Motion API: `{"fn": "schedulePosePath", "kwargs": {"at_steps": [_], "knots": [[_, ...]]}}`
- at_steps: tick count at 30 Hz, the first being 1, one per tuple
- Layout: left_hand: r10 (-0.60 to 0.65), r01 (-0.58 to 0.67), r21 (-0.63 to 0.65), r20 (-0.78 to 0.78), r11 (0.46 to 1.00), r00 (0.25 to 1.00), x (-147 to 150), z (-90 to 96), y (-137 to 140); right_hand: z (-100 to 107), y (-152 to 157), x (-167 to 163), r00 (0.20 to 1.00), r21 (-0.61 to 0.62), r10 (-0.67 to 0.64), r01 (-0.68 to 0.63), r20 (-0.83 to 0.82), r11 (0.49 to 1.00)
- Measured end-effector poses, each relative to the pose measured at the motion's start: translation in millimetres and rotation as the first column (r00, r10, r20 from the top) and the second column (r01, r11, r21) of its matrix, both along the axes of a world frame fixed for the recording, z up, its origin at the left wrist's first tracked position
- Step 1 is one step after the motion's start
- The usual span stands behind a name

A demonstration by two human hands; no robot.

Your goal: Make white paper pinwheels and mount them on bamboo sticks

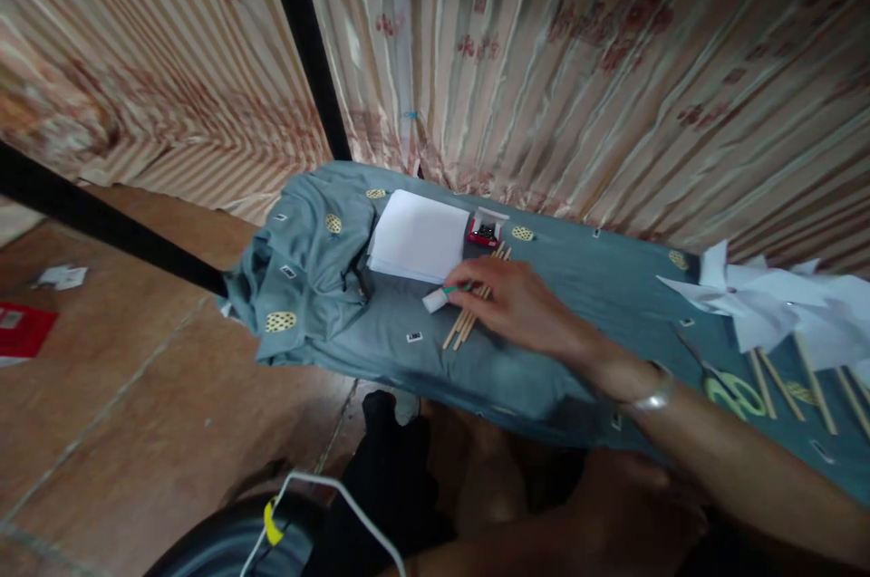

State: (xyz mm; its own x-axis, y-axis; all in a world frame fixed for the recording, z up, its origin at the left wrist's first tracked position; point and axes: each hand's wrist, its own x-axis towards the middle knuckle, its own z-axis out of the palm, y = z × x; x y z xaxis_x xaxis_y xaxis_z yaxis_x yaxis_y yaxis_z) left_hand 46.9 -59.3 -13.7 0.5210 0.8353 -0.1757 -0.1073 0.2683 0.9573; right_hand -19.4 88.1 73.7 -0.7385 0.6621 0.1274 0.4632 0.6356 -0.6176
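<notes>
My right hand [507,301] pinches a small white, squarish piece with a green end [435,299], whose exact kind I cannot make out. Beneath the fingers, several thin wooden sticks [462,330] lie in a loose bundle on the cloth. Just beyond, a stack of white paper sheets [420,235] lies flat. Touching distance from its right edge is an open red box [484,231] with small dark pieces inside. What seems to be my left hand [639,504] is low over my lap, dark and blurred, its fingers not distinguishable.
A grey-green patterned cloth [577,274] covers the narrow surface, bunched at its left end. White paper pinwheels [768,301] on sticks and green-handled scissors [730,391] lie at the right. Black poles [305,43] rise at the left before a striped curtain [544,88].
</notes>
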Motion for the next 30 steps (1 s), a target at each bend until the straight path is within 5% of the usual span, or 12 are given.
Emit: {"fn": "schedulePosePath", "kwargs": {"at_steps": [3, 9, 16, 30], "knots": [[-0.003, 0.003, 0.011, -0.038, 1.000, 0.999, 4.6, -0.4, 2.5, -39.1, 49.9, -26.8, 0.987, 0.195, 0.008, -0.040, 0.160, 0.980], [-0.054, 0.072, 0.113, -0.153, 0.991, 0.987, 4.9, -3.3, 9.3, -72.7, 84.5, -46.0, 0.962, 0.226, 0.069, -0.131, 0.263, 0.965], [-0.013, 0.018, 0.067, -0.068, 0.998, 0.998, 10.3, -6.6, 5.1, -75.5, 87.3, -43.3, 0.960, 0.215, 0.102, -0.161, 0.262, 0.963], [-0.057, 0.086, 0.146, -0.195, 0.986, 0.979, 22.0, -11.2, 4.6, -66.8, 95.4, -40.8, 0.954, 0.170, 0.133, -0.183, 0.267, 0.968]]}}
